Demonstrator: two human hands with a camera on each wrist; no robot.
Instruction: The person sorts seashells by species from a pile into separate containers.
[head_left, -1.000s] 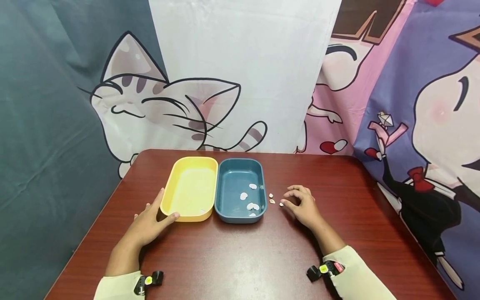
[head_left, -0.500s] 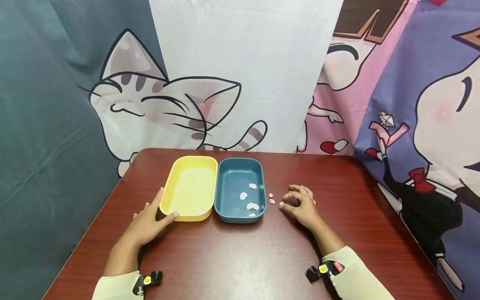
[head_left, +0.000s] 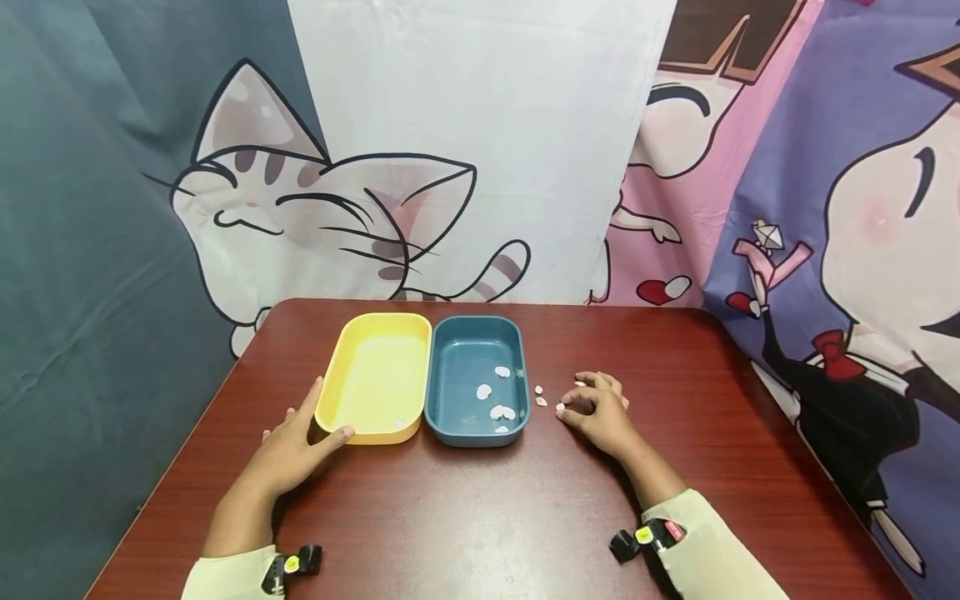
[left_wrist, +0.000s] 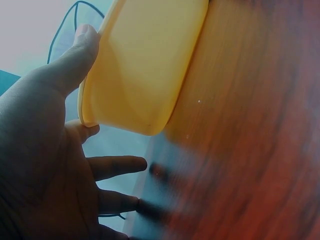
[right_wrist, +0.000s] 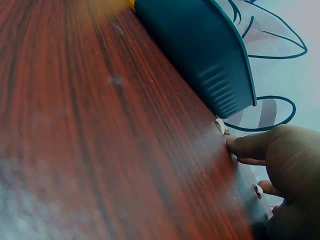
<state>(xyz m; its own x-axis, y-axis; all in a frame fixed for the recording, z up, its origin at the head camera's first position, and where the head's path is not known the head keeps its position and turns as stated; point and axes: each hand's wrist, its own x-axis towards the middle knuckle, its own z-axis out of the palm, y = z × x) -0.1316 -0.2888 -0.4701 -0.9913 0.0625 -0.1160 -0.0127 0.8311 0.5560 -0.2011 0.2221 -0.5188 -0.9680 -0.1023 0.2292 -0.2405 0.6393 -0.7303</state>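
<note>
The left hand (head_left: 288,458) rests at the near-left corner of a yellow tray (head_left: 325,415). Its thumb touches the near side, its index finger lies along the left side, and the other fingers are spread and straight in the left wrist view. Right of the blue tray (head_left: 477,441), the right hand (head_left: 603,421) pinches a small white shell (head_left: 560,407) between thumb and index finger, low over the table. Another pale piece (head_left: 581,383) shows by its other fingers; whether these hold it, I cannot tell. Two small shells (head_left: 540,402) lie between blue tray and hand.
Both trays stand side by side on the reddish-brown table (head_left: 450,517). Several white shell-like pieces (head_left: 483,391) lie in the blue tray. A small pale speck (head_left: 400,422) shows in the yellow tray. A printed cloth (head_left: 480,225) hangs behind the table.
The right thumb and index finger have closed on the small shell that lay at their tips. A pale piece now shows by the other fingers. The left hand stays at the yellow tray.
</note>
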